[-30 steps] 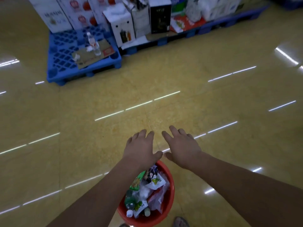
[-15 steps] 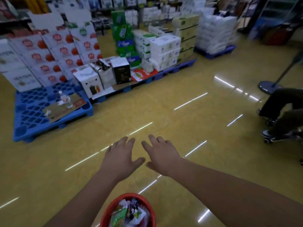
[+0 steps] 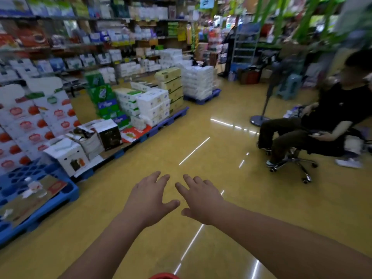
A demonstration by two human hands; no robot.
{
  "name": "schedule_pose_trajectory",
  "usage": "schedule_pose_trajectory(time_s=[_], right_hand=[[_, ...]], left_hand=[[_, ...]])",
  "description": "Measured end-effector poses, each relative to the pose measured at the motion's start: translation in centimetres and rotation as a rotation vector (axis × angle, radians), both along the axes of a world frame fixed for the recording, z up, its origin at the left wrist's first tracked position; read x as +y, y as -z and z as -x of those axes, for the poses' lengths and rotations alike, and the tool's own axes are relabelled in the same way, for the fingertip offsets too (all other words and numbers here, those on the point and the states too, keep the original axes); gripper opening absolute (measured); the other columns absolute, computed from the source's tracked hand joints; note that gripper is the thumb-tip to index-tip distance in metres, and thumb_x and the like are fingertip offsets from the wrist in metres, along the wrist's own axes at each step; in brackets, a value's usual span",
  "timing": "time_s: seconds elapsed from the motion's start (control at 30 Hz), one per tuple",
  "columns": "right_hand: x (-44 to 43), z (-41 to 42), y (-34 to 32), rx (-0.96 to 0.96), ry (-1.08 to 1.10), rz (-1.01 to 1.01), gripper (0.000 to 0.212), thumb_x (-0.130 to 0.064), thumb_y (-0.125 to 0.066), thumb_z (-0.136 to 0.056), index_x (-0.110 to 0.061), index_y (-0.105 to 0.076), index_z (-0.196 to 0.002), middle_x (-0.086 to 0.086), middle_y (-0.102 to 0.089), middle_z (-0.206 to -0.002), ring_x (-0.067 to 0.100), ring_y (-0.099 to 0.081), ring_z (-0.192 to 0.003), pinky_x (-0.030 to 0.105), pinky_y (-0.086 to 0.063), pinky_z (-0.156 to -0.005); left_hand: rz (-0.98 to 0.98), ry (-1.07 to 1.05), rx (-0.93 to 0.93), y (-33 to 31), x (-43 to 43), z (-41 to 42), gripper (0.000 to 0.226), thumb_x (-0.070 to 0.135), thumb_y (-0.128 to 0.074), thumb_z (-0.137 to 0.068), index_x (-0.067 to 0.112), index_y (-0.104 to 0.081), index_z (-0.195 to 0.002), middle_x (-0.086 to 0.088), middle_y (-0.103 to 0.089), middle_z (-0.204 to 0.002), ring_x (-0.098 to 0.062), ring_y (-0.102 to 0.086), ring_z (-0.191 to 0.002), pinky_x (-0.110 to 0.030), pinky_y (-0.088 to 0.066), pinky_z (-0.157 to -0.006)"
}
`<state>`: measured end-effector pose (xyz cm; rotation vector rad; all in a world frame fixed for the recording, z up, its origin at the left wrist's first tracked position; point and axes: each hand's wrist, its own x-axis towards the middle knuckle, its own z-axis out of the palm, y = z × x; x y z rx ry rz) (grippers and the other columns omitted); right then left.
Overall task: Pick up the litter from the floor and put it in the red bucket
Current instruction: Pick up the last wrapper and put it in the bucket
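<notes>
While only a thin red arc of the red bucket [image 3: 164, 276] is showing at the bottom edge, at 6 o'clock, its contents are lying outside the view. Just above it, both forearms are reaching forward over the yellow floor [image 3: 231, 198]. The left hand [image 3: 148, 197] is hanging palm down with the fingers spread and is holding nothing. The right hand [image 3: 200, 199] is hanging just beside it, at 1 o'clock of the left one, also spread and empty; the two thumbs are near each other but are not touching. No litter is showing on the bare floor around the hands.

At 9 o'clock a blue pallet [image 3: 60, 198] is lying on the floor and is carrying a flat piece of cardboard [image 3: 34, 198] with some small pale things on it, too blurred to tell. Behind it, at 10 o'clock, a white carton [image 3: 66, 155] is standing beside a black box [image 3: 110, 135]. Farther, at 11 o'clock, stacked white packs [image 3: 155, 105] are sitting on a long pallet. At 2 o'clock a seated person [image 3: 322, 125] in dark clothes is resting on a wheeled chair [image 3: 293, 160], well apart from the hands. At 12 o'clock, far away, full shelves [image 3: 100, 37] are lining the wall.
</notes>
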<state>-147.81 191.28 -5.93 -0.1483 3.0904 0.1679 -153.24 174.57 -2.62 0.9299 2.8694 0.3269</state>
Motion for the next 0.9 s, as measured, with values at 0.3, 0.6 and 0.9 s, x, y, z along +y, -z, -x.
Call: schedule_pose_trajectory(time_s=[0.3, 0.6, 0.9], right_hand=[[2.7, -6.4, -3.5, 0.044, 0.216, -0.035, 0.079, -0.052, -0.060, -0.087, -0.022, -0.021, -0.149, 0.013, -0.018, -0.158, 0.034, -0.034, -0.134, 0.047, -0.037, -0.104], [7.1, -14.8, -6.1, 0.083, 0.427, -0.054, 0.079, -0.052, -0.059, -0.089, -0.023, -0.019, -0.150, 0.013, -0.019, -0.158, 0.034, -0.032, -0.137, 0.047, -0.038, -0.106], [11.0, -27.5, -6.5, 0.095, 0.644, -0.067, 0.080, -0.051, -0.061, -0.087, -0.024, -0.019, -0.150, 0.012, -0.022, -0.157, 0.033, -0.032, -0.139, 0.047, -0.038, -0.107]], left_hand=[[0.025, 0.231, 0.032, -4.2, 4.9, -2.5, 0.085, 0.064, -0.061, -0.080, 0.033, -0.025, -0.151, 0.000, -0.020, -0.160, -0.019, -0.026, -0.144, -0.040, -0.031, -0.114], [0.031, 0.443, 0.083, -7.0, 11.7, -8.4, 0.084, 0.065, -0.062, -0.079, 0.033, -0.028, -0.149, 0.000, -0.025, -0.158, -0.020, -0.030, -0.142, -0.038, -0.035, -0.112], [0.034, 0.671, 0.095, -7.7, 17.9, -19.4, 0.082, 0.062, -0.064, -0.080, 0.033, -0.029, -0.149, -0.001, -0.025, -0.158, -0.022, -0.030, -0.142, -0.041, -0.035, -0.112]])
